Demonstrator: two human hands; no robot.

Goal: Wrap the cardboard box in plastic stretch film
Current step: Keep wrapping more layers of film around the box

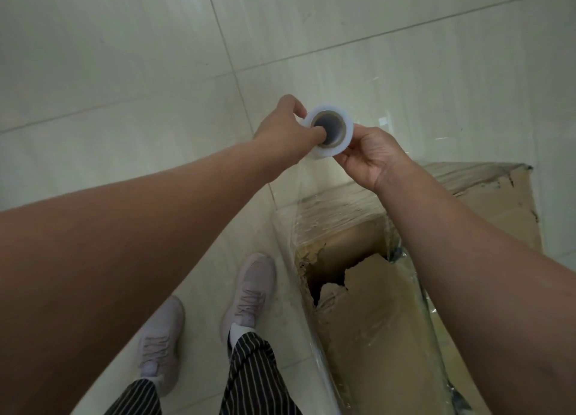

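Brown cardboard box (pixel 374 336) lies on the tiled floor (pixel 124 72) at lower right, its top torn open in a ragged hole (pixel 330 277). Stretch film (pixel 327 215) already bands its far part, and a clear sheet rises from there to the film roll (pixel 346 134) held above it. The left hand (pixel 286 134) has one digit hooked into the roll's core, the others curled round its far side; the right hand (pixel 371 156) pinches the roll's near rim with its fingertips.

To lay the next pass well, I judge the core finger should act as an axle while the right hand brakes lightly, so the sheet goes taut without roping. Overlap the last band and work toward the hole. The grey shoes (pixel 249 290) stand just beside the box, so step clear of the sheet.
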